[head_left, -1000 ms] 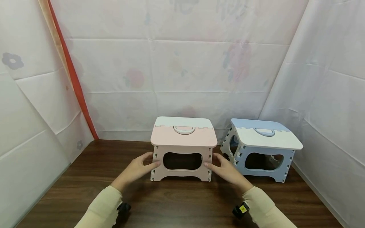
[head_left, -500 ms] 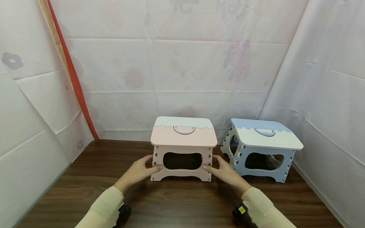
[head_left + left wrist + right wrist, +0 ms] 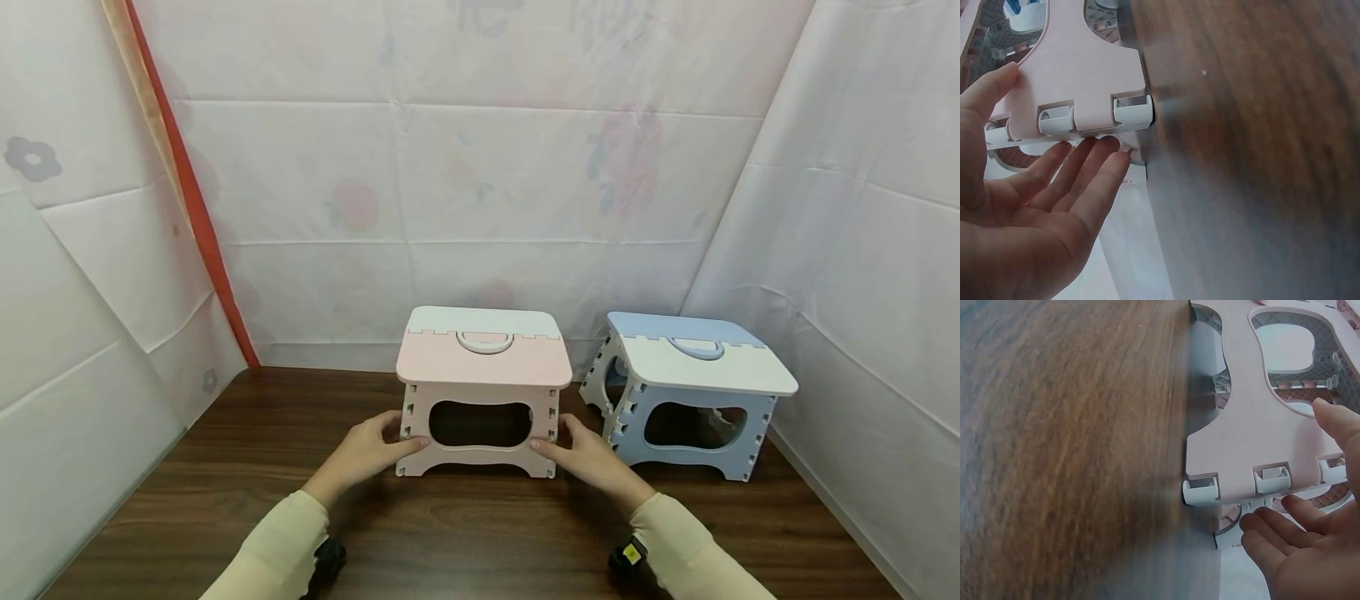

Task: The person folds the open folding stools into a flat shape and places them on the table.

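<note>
Bracketing the pink-and-white folding step stool (image 3: pixel 483 367) from both sides, left hand (image 3: pixel 363 452) and right hand (image 3: pixel 592 462) mirror each other low on its two front corners. Stool stands unfolded and upright mid-table on the dark wood tabletop (image 3: pixel 480 533), pale carry handle (image 3: pixel 484 348) lying flat on top. Left hand: roughly half spread, thumb on the pink front panel (image 3: pixel 1085 75), other fingers lightly bent round to the side, tips just behind the white hinge knuckles (image 3: pixel 1057 120). Corner sits between thumb and fingers, a loose pinch; can't tell how hard it presses. Right hand: same pose, thumb over the front panel, fingertips at the hinged side edge, same loose hold on that corner. Blue-and-white folding step stool (image 3: pixel 705 379) stands unfolded to the right, set at an angle, near the back of the right hand. Cream sleeves (image 3: pixel 270 542) on both arms, black wrist units (image 3: pixel 327 560) below the cuffs. White printed cloth (image 3: pixel 487 183) hangs behind and along both sides, red strip (image 3: pixel 197 200) down the left corner.
</note>
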A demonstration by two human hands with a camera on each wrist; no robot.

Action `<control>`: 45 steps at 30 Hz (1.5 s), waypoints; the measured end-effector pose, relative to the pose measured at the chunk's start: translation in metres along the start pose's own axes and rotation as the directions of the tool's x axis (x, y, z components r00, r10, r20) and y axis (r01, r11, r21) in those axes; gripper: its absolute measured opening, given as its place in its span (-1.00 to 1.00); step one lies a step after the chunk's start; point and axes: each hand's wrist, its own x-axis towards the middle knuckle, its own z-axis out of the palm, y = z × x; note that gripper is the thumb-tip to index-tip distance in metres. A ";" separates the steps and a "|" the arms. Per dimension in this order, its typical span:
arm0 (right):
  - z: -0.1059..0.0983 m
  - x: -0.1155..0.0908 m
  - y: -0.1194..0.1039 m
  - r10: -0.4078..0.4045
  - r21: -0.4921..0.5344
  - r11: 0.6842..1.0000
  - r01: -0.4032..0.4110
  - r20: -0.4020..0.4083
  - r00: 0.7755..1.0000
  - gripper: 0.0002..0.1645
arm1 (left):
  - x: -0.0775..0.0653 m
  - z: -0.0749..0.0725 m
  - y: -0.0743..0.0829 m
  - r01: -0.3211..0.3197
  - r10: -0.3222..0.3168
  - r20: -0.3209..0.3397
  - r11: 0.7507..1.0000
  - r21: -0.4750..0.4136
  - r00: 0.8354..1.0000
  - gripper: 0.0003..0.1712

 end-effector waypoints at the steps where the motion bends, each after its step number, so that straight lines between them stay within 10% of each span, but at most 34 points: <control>1: 0.001 0.000 0.000 0.000 -0.001 1.000 0.000 -0.001 1.000 -0.22 | 0.000 0.000 0.000 0.001 -0.002 -0.002 1.000 -0.006 1.000 -0.11; 45: 0.011 -0.001 -0.001 -0.064 0.025 0.997 0.067 -0.084 0.994 -0.43 | -0.002 0.000 0.005 -0.052 0.053 -0.051 0.999 0.005 0.997 -0.17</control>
